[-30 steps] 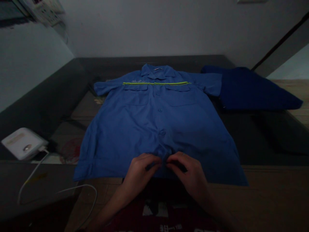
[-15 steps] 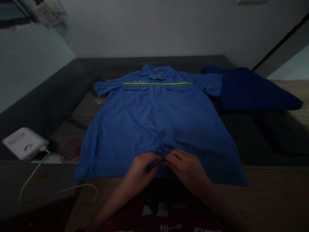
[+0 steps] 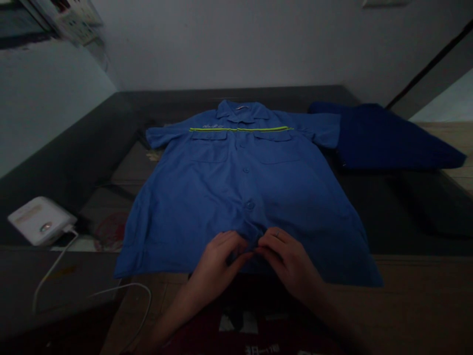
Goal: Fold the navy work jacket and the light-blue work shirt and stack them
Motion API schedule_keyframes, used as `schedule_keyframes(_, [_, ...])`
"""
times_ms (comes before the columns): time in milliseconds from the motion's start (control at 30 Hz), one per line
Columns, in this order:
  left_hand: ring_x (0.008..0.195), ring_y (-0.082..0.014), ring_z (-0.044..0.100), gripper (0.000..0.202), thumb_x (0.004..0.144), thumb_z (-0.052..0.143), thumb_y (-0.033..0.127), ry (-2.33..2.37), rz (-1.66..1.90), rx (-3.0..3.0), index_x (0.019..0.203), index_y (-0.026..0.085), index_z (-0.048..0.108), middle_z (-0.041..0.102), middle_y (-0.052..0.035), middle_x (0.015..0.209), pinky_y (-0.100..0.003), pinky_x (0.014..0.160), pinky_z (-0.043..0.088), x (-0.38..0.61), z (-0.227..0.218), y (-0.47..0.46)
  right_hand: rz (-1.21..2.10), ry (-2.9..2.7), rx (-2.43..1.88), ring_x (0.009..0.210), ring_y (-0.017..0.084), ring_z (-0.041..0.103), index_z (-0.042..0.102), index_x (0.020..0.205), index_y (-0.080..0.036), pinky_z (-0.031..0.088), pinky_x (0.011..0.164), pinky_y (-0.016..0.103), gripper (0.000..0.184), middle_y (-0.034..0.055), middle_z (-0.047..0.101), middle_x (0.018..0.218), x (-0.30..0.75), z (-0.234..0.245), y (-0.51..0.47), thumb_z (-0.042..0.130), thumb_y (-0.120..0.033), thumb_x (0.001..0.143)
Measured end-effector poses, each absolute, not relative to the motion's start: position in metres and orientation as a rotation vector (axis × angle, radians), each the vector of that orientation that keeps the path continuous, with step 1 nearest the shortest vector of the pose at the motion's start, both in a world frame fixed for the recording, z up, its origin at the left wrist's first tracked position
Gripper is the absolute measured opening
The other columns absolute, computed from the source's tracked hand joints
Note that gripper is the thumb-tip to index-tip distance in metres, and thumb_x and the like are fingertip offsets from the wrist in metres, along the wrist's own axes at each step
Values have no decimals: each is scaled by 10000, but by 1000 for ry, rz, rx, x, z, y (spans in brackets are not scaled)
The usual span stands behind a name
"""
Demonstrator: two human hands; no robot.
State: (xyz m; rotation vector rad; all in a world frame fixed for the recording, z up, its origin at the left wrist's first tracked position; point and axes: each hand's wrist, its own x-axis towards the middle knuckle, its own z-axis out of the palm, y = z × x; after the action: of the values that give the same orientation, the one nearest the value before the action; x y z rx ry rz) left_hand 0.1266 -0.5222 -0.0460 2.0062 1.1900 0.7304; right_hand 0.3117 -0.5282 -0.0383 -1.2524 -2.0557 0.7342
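Note:
A blue short-sleeved work shirt point(image 3: 236, 192) with a yellow-green stripe across the chest lies flat, front up, collar away from me. Its button placket runs down the middle. My left hand point(image 3: 218, 259) and my right hand point(image 3: 286, 259) meet at the bottom of the placket, near the hem. Both pinch the shirt's front edges there, fingers curled and pressed together around the lowest button spot. A ring shows on my right hand. The fabric between my fingertips is bunched up slightly.
A folded dark blue garment point(image 3: 384, 135) lies at the right, beside the shirt's sleeve. A white device point(image 3: 40, 219) with a white cable point(image 3: 92, 296) sits at the left edge. Dark padded ledges border the surface at left and back. Dim light.
My hands stay at the lowest part of the placket; the fingers have shifted slightly and pinched closer together. The shirt has not moved.

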Motion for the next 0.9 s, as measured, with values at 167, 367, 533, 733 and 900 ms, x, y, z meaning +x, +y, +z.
schedule_keyframes(167, [684, -138, 518, 102, 858, 517, 160, 1243, 702, 2033, 764, 195, 494, 566, 18, 725, -268, 642, 392, 129, -42, -524, 784, -1956, -1255, 747, 152, 562, 550, 780, -202, 444, 673, 258, 169, 21, 576, 784, 310, -41, -530, 478, -171, 929])
schedule_keyframes(367, [647, -134, 480, 159, 808, 512, 131, 1291, 573, 2069, 690, 193, 425, 522, 34, 671, -278, 635, 351, 131, -42, -524, 730, -1966, -1310, 719, 153, 563, 518, 756, -204, 428, 649, 252, 182, 14, 577, 756, 308, -46, -531, 474, -175, 930])
schedule_keyframes(533, [645, -136, 472, 157, 797, 497, 119, 1319, 581, 2090, 689, 195, 411, 508, 37, 665, -287, 643, 340, 132, -47, -524, 753, -1967, -1318, 706, 147, 563, 520, 751, -201, 427, 646, 244, 185, 10, 578, 745, 308, -45, -529, 481, -182, 931])
schedule_keyframes(733, [703, -146, 505, 93, 835, 499, 144, 1273, 628, 2039, 762, 197, 477, 554, 22, 736, -291, 676, 367, 132, -43, -525, 778, -1911, -1328, 693, 147, 566, 527, 751, -207, 433, 644, 248, 187, 6, 582, 733, 307, -48, -531, 485, -215, 933])
schedule_keyframes(900, [693, -141, 512, 106, 823, 520, 135, 1277, 635, 2034, 749, 196, 476, 556, 29, 726, -284, 666, 372, 132, -44, -525, 779, -1895, -1323, 676, 140, 561, 541, 740, -204, 437, 632, 247, 198, 5, 587, 724, 307, -48, -532, 480, -203, 928])
